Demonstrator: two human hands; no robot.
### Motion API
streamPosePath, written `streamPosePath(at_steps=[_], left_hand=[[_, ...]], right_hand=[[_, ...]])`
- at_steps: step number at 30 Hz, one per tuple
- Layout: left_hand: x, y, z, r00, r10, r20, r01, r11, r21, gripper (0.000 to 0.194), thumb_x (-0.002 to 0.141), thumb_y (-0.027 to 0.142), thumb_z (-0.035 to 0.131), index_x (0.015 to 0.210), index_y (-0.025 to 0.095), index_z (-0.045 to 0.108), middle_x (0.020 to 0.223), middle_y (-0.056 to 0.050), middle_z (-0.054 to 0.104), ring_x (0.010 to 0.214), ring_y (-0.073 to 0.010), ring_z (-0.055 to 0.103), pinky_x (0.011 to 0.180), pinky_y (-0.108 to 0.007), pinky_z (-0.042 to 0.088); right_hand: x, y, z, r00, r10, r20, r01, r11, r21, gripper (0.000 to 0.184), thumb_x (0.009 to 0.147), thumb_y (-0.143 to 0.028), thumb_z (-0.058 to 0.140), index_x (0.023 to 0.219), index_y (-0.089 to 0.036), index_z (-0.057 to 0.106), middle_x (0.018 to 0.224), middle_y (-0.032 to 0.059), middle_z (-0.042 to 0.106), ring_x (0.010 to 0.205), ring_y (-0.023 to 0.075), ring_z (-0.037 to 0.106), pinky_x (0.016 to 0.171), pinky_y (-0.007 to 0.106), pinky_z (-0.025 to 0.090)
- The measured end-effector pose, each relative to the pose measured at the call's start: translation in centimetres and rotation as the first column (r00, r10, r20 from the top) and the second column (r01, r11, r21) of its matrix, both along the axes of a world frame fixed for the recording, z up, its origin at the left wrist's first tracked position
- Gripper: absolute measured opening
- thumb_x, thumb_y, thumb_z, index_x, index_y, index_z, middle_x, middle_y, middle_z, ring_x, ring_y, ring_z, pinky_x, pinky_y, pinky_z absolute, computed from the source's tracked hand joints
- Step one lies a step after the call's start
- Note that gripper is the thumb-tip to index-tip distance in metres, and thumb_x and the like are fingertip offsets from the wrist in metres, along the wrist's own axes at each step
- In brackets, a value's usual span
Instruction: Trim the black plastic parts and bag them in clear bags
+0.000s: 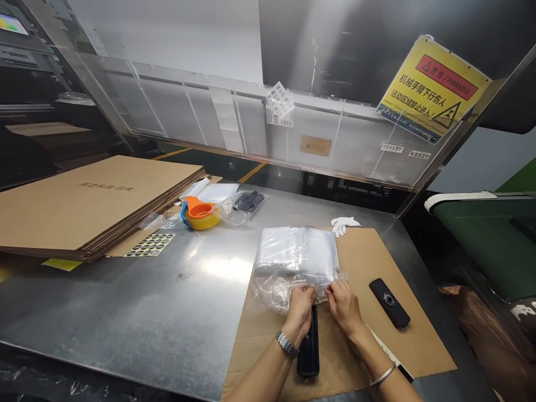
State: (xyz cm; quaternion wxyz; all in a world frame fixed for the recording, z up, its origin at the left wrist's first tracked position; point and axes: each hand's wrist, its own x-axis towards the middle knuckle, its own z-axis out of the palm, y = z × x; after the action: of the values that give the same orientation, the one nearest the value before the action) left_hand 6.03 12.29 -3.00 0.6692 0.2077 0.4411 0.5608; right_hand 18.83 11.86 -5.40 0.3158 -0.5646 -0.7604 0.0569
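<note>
My left hand (300, 308), with a metal watch on its wrist, pinches the near edge of a clear plastic bag (274, 291). The fingers of my right hand (344, 306) are pinched at the same bag, a little to the right. Beyond both hands lies a stack of clear plastic bags (298, 248). A long black tray-like part (309, 352) lies on the cardboard sheet (355, 257) between my forearms, its far end partly hidden by my left hand. Apart from my hands, at the right, rests a black oblong part with a round ring (389, 302).
Flattened cardboard boxes (109, 195) are piled at the left, beside a sheet of round stickers (151, 244). Tape rolls (203, 215) and a bagged dark item (249, 201) lie farther back. A white glove (345, 224) sits behind the cardboard. A clear partition (251, 123) crosses the back.
</note>
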Motion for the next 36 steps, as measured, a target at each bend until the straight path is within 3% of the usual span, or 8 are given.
streamPosePath(at_steps=[4, 8, 16, 22, 27, 30, 33, 36], left_hand=[[-1.6, -2.9, 2.1, 0.990, -0.127, 0.057, 0.127, 0.992, -0.002, 0.013, 0.063, 0.016, 0.070, 0.074, 0.012, 0.064, 0.075, -0.004, 0.064, 0.076, -0.0134, 0.061, 0.078, -0.026, 0.048], [-2.1, -3.9, 2.1, 0.975, -0.222, -0.005, 0.222, 0.974, -0.037, 0.027, 0.066, 0.022, 0.071, 0.090, 0.010, 0.067, 0.086, -0.012, 0.067, 0.074, -0.0168, 0.062, 0.069, -0.027, 0.048], [-1.0, -1.9, 0.0, 0.977, -0.124, -0.176, 0.124, 0.992, -0.011, 0.032, 0.071, 0.019, 0.065, 0.102, 0.013, 0.062, 0.100, -0.010, 0.065, 0.082, -0.0164, 0.059, 0.067, -0.023, 0.044], [-0.8, -3.0, -0.2, 0.976, -0.086, -0.198, 0.089, 0.996, 0.007, 0.042, 0.073, 0.032, 0.062, 0.107, 0.013, 0.047, 0.074, -0.004, 0.061, 0.060, -0.0125, 0.057, 0.050, -0.021, 0.042], [-0.5, -3.6, -0.6, 0.967, -0.110, -0.228, 0.118, 0.993, 0.019, 0.046, 0.069, 0.049, 0.061, 0.095, 0.014, 0.045, 0.071, -0.004, 0.060, 0.053, -0.0109, 0.055, 0.043, -0.019, 0.038], [-0.6, -3.5, -1.0, 0.940, -0.137, -0.312, 0.161, 0.986, 0.052, 0.040, 0.070, 0.053, 0.057, 0.077, 0.014, 0.049, 0.061, -0.001, 0.054, 0.045, -0.0084, 0.048, 0.039, -0.019, 0.032], [-1.2, -3.2, -1.4, 0.882, -0.111, -0.459, 0.175, 0.979, 0.100, 0.036, 0.076, 0.049, 0.049, 0.062, 0.017, 0.045, 0.050, 0.004, 0.045, 0.040, -0.0076, 0.041, 0.038, -0.019, 0.028], [-2.0, -3.1, -1.6, 0.772, -0.047, -0.633, 0.194, 0.967, 0.165, 0.031, 0.079, 0.040, 0.048, 0.059, 0.017, 0.047, 0.049, 0.004, 0.045, 0.043, -0.0102, 0.044, 0.043, -0.022, 0.032]], right_hand=[[0.0, 0.2, -0.8, 0.998, -0.035, -0.046, 0.035, 0.999, -0.015, 0.026, 0.090, -0.030, 0.048, 0.070, -0.015, 0.052, 0.069, -0.0016, 0.053, 0.069, 0.0130, 0.052, 0.065, 0.029, 0.043], [-0.1, 0.7, -1.0, 0.995, -0.007, -0.104, 0.001, 0.998, -0.056, 0.029, 0.089, -0.035, 0.051, 0.069, -0.015, 0.053, 0.069, -0.0024, 0.053, 0.066, 0.0117, 0.053, 0.064, 0.028, 0.044], [0.7, 0.4, 0.9, 0.950, 0.096, -0.298, -0.162, 0.965, -0.205, 0.030, 0.088, -0.038, 0.052, 0.070, -0.014, 0.054, 0.061, -0.0052, 0.052, 0.054, 0.0086, 0.051, 0.053, 0.023, 0.043], [0.5, -0.6, 1.8, 0.894, 0.019, -0.447, -0.133, 0.965, -0.225, 0.024, 0.087, -0.037, 0.051, 0.079, -0.015, 0.055, 0.072, -0.0011, 0.057, 0.066, 0.0119, 0.055, 0.062, 0.026, 0.044], [-1.0, -1.8, 1.5, 0.856, -0.016, -0.517, -0.133, 0.959, -0.250, 0.025, 0.086, -0.039, 0.049, 0.078, -0.016, 0.054, 0.068, -0.0003, 0.056, 0.064, 0.0128, 0.054, 0.059, 0.023, 0.043], [-1.5, -2.4, 1.4, 0.854, -0.016, -0.520, -0.141, 0.955, -0.261, 0.025, 0.083, -0.040, 0.051, 0.075, -0.016, 0.054, 0.066, -0.0007, 0.057, 0.061, 0.0128, 0.054, 0.056, 0.021, 0.043], [-1.2, -2.6, 1.4, 0.865, -0.071, -0.496, -0.057, 0.970, -0.238, 0.024, 0.084, -0.039, 0.050, 0.075, -0.017, 0.053, 0.064, -0.0015, 0.054, 0.059, 0.0124, 0.051, 0.055, 0.021, 0.041], [-0.7, -2.7, 1.6, 0.876, -0.130, -0.464, 0.044, 0.981, -0.191, 0.021, 0.086, -0.036, 0.046, 0.079, -0.017, 0.052, 0.067, -0.0008, 0.054, 0.060, 0.0129, 0.051, 0.057, 0.021, 0.040]])
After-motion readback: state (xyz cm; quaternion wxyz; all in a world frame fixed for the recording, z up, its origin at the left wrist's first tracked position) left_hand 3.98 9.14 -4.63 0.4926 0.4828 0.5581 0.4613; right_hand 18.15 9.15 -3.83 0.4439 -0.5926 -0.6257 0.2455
